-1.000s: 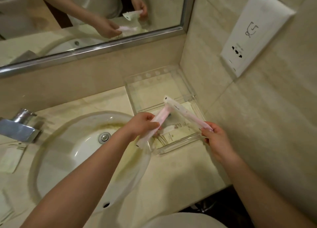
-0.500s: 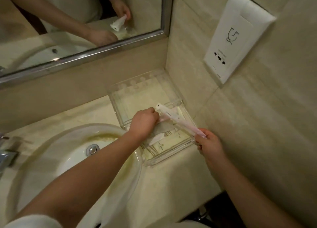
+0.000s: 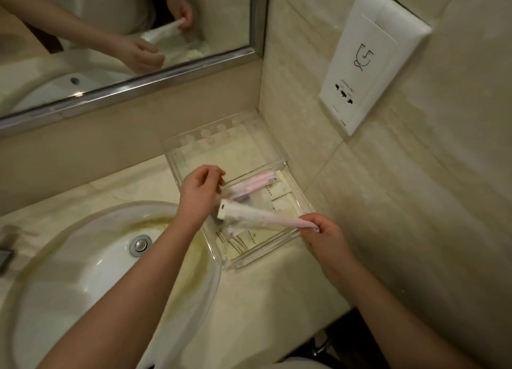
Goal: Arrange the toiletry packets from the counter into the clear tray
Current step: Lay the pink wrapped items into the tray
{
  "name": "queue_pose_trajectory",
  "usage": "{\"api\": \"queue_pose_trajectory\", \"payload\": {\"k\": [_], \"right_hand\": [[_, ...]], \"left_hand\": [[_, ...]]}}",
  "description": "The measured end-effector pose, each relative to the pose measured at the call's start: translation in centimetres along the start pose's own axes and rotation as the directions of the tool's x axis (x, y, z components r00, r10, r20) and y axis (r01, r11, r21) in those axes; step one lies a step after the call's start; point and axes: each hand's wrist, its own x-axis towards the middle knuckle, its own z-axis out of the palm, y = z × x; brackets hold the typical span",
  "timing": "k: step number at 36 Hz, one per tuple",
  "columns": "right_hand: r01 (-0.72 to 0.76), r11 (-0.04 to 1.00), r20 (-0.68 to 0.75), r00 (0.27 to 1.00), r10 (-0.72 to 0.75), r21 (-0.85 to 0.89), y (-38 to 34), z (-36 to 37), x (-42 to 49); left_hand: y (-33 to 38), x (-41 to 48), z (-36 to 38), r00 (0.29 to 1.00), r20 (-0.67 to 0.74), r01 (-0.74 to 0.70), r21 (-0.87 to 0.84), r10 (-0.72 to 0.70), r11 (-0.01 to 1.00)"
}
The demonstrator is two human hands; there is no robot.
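The clear tray (image 3: 266, 259) stands in the counter's back right corner, against the wall. Flat cream packets (image 3: 253, 237) lie on its floor. A pink toothbrush packet (image 3: 253, 185) rests across the tray's front section, just right of my left hand (image 3: 201, 192). That hand hovers at the tray's left edge with loosely curled fingers; whether it still touches the packet is unclear. My right hand (image 3: 322, 234) pinches one end of a second long pink-and-white packet (image 3: 260, 216), held slanted over the tray.
A white basin (image 3: 91, 280) with a metal drain fills the counter to the left. A mirror (image 3: 124, 41) runs along the back wall. A white socket plate (image 3: 368, 61) sits on the right wall. The counter's front edge (image 3: 318, 323) drops off near my right forearm.
The pink packet that my left hand carried now lies in the tray, and that hand has drawn back to the left. My right hand has lowered its packet closer over the tray.
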Motion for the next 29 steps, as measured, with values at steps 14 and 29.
{"api": "queue_pose_trajectory", "payload": {"k": [14,29], "right_hand": [[0.142,0.981,0.047,0.989,-0.137,-0.129,-1.8,3.4,0.7],[-0.226,0.900,0.096,0.974,0.205,0.373,-2.3,5.2,0.4]], "left_hand": [[-0.7,-6.3,-5.0,0.620,0.727,0.238,0.185,-0.295,0.954],[-1.7,-6.1,-4.1,0.781,0.562,0.134,0.272,-0.270,0.953]]}}
